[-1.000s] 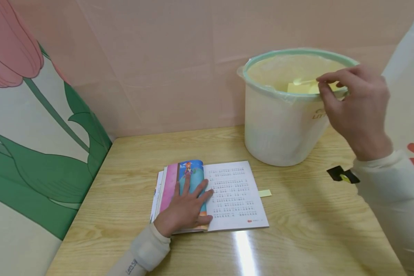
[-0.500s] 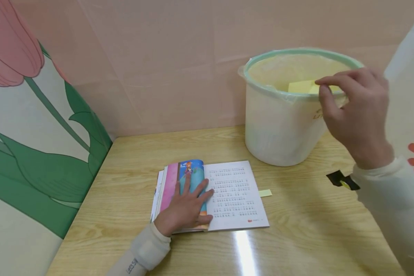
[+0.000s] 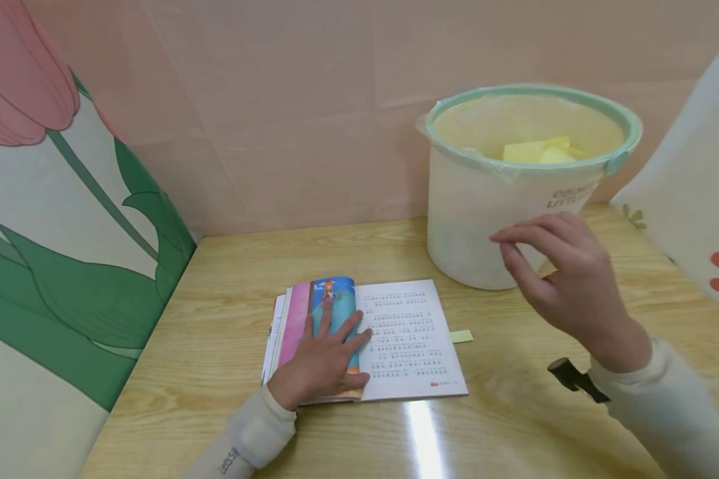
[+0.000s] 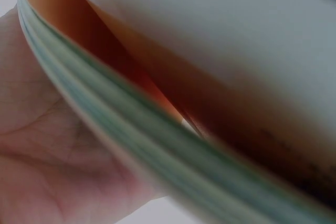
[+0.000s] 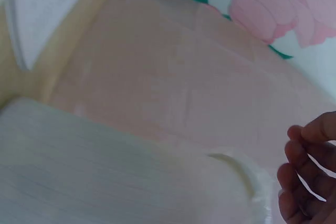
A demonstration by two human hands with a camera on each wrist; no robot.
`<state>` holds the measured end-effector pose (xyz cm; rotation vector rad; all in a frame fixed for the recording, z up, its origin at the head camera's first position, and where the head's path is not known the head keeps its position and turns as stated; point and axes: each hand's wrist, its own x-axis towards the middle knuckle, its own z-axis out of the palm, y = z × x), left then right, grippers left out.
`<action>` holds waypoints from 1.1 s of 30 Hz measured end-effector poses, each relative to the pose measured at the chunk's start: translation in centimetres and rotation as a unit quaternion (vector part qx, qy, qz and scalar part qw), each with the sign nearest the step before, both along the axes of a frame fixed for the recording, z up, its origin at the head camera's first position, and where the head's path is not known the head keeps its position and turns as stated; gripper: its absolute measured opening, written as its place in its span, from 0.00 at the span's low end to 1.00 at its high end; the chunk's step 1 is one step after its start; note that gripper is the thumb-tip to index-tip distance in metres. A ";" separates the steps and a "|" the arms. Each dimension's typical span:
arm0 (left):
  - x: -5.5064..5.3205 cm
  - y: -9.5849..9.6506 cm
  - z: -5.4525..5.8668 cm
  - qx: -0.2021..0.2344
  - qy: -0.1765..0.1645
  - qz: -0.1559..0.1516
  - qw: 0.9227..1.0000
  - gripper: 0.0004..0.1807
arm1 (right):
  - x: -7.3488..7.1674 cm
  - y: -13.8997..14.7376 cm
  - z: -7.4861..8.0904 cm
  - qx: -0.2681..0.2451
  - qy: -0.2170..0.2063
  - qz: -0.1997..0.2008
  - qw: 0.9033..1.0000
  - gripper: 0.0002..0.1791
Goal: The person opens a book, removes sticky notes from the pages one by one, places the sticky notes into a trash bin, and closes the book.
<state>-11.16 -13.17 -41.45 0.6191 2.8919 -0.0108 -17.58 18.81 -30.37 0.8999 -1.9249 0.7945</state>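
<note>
An open book (image 3: 404, 339) lies on the wooden table, with a colourful picture page on its left and printed text on its right. My left hand (image 3: 323, 359) rests on the picture page with its fingers spread. In the left wrist view, the book's curved pages (image 4: 121, 103) pass in front of the palm. A pale yellow paper tab (image 3: 461, 336) sticks out from the book's right edge. My right hand (image 3: 566, 279) is in front of the white bin (image 3: 473, 213), fingers loosely bent, thumb and index tips close together with nothing visible between them.
The bin has a mint-green rim and a clear plastic liner; yellow paper pieces (image 3: 533, 152) lie inside it. Behind the table (image 3: 216, 299) hangs a pink wall covering (image 3: 287, 120). Flower-printed panels (image 3: 84, 266) stand at the left and right.
My right hand has come away from the bin's rim, down and toward me. A small pale strip seen at its fingertips earlier is gone from them. The left hand and book stay put.
</note>
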 end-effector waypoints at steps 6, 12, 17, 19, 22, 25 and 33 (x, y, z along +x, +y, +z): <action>0.0 -0.1 0.2 0.001 -0.004 0.006 1.000 0.40 | -1.0 -0.1 -4.7 0.152 -0.081 0.030 0.985 0.22; -0.3 0.0 0.1 -0.013 0.004 0.000 1.000 0.40 | -1.6 -0.4 -7.7 0.291 -0.159 0.028 0.943 0.07; -0.2 0.3 0.1 -0.019 -0.004 -0.005 1.000 0.40 | -1.5 -0.5 -9.5 0.349 -0.235 0.029 0.907 0.09; -0.2 0.3 0.2 -0.017 -0.007 -0.001 1.000 0.40 | -1.6 -0.5 -10.0 0.360 -0.253 0.027 0.897 0.09; -0.2 0.3 0.2 -0.013 -0.005 0.001 1.000 0.40 | -1.8 -0.5 -10.4 0.368 -0.270 0.020 0.889 0.09; -0.1 0.2 0.3 -0.008 -0.003 0.000 1.000 0.40 | -2.0 -0.4 -10.8 0.376 -0.286 0.014 0.882 0.09; 0.0 0.2 0.4 -0.001 0.001 -0.001 1.000 0.39 | -2.2 -0.3 -11.3 0.381 -0.301 0.007 0.874 0.10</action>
